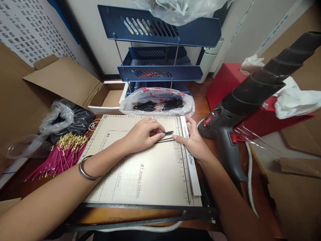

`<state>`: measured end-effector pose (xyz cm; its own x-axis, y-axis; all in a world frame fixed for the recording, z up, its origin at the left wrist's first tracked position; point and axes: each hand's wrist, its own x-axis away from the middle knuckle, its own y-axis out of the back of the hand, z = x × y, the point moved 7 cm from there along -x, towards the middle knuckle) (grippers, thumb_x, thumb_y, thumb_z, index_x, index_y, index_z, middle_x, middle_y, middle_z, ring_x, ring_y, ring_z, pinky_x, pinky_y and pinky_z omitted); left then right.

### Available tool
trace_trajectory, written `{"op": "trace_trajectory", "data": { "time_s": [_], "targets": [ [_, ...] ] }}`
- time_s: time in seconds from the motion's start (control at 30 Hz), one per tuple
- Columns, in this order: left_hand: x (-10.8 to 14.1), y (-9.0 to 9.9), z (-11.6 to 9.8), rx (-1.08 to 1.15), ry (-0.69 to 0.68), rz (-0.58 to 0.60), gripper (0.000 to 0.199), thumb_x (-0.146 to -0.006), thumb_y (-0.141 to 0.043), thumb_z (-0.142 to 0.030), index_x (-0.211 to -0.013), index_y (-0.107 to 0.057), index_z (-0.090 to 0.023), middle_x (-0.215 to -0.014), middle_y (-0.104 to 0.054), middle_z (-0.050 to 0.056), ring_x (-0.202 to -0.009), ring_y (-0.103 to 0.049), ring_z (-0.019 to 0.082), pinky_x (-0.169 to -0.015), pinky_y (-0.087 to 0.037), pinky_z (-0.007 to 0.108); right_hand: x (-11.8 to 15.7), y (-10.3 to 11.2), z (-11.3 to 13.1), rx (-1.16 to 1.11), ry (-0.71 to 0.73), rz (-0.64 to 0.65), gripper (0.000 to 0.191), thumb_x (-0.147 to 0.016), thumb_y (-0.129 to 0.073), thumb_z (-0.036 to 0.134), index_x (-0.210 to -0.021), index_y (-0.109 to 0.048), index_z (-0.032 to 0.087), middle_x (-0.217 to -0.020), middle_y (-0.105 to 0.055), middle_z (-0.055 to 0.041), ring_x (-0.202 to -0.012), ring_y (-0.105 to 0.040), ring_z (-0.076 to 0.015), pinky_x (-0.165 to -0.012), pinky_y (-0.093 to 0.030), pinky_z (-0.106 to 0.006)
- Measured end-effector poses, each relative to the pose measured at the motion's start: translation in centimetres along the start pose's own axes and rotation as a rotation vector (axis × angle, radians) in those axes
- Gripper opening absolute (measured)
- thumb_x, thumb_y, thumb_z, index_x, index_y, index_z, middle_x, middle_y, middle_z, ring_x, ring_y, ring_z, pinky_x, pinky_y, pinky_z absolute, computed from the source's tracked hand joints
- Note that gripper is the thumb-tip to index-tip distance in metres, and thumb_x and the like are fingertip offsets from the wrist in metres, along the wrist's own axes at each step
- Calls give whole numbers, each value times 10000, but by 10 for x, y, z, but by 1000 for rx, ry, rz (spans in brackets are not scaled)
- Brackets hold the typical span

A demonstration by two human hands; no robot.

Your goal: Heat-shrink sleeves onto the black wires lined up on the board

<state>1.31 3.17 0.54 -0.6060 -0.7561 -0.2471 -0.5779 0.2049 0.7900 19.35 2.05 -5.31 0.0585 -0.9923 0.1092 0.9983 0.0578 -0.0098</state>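
A cream paper cutter board (150, 177) with printed grid lines lies in front of me. Over its upper part, my left hand (145, 134) pinches a short black cord (169, 133) between thumb and fingertips. Just below that piece, more thin black cord (165, 141) runs across the board, partly under my left fingers. My right hand (193, 140) is at the board's right side, its thumb tip pressing the ends of the lower cord. Its other fingers curl past the white strip (192, 167) along the cutter's edge and are partly hidden.
Behind the board sits a plastic bag (190, 107) of black cords. Magenta cords with gold ends (62, 154) lie at left, near an open cardboard box (72, 77). A heat gun (225, 130) stands at right before a red box (220, 80). Blue tray shelves (160, 72) rise behind.
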Motion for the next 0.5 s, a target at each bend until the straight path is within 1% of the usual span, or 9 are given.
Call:
{"op": "trace_trajectory", "data": {
  "time_s": [0.13, 0.27, 0.33, 0.4, 0.5],
  "targets": [
    [1, 1, 1, 10, -3, -9, 178, -1005, -649, -316, -1008, -778, -192, -902, -737, 48, -899, -629, 213, -871, -448, 362, 0, -2, 3, -35, -23, 13, 1144, -599, -867, 330, -1549, -232, 263, -1653, -435, -181, -1486, -518, -343, -1292, -368, -556],
    [1, 1, 0, 9, -6, -6, 161, -981, -683, -309, -1023, -780, -188, -940, -732, 57, -932, -634, 220, -885, -455, 365, -1, 1, 0, -127, -101, -62, 1130, -611, -810, 287, -1579, -227, 308, -1678, -428, -131, -1518, -489, -350, -1326, -311, -583],
    [1, 1, 0, 7, 2, 1, 170, -984, -682, -323, -1025, -782, -191, -963, -732, 62, -947, -640, 224, -895, -459, 369, -2, 2, -3, -169, -141, -94, 1112, -620, -776, 273, -1588, -233, 327, -1670, -447, -118, -1515, -495, -368, -1313, -324, -623],
    [2, 1, -2, 5, 14, 8, 220, -981, -704, -386, -1052, -780, -193, -994, -736, 66, -970, -648, 233, -909, -465, 377, -3, 3, -5, -190, -161, -107, 1109, -624, -754, 259, -1597, -227, 332, -1663, -464, -118, -1502, -512, -383, -1292, -349, -656],
    [3, 2, -4, -32, 13, 35, 364, -921, -781, -497, -1108, -770, -185, -1063, -741, 77, -1018, -654, 258, -939, -474, 397, -3, 3, -5, -176, -142, -115, 1108, -627, -749, 233, -1599, -228, 332, -1658, -478, -115, -1490, -534, -364, -1304, -349, -638]
  ]
}}
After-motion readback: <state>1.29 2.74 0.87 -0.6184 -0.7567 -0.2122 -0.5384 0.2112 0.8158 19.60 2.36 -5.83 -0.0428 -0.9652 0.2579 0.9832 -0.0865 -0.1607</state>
